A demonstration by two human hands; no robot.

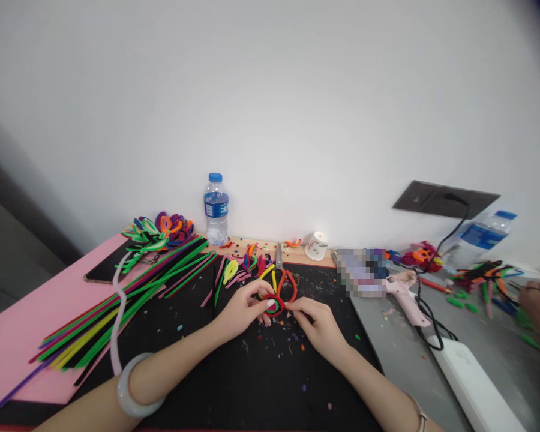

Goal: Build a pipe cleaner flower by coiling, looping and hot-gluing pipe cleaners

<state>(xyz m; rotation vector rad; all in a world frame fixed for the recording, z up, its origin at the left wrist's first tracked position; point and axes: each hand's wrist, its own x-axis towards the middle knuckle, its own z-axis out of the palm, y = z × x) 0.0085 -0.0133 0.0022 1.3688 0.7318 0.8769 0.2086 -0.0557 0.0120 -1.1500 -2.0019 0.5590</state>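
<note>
Over a black mat (pixel 252 384), left hand (pixel 240 309) and right hand (pixel 317 324) both pinch a small red-and-green pipe-cleaner coil (pixel 273 305) between fingertips, steadying it; scissors (pixel 284 277) lie just behind.

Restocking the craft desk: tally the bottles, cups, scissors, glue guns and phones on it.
Water bottles: 2
Paper cup: 1
Scissors: 1
Glue gun: 1
Phone: 1
Total: 6
</note>
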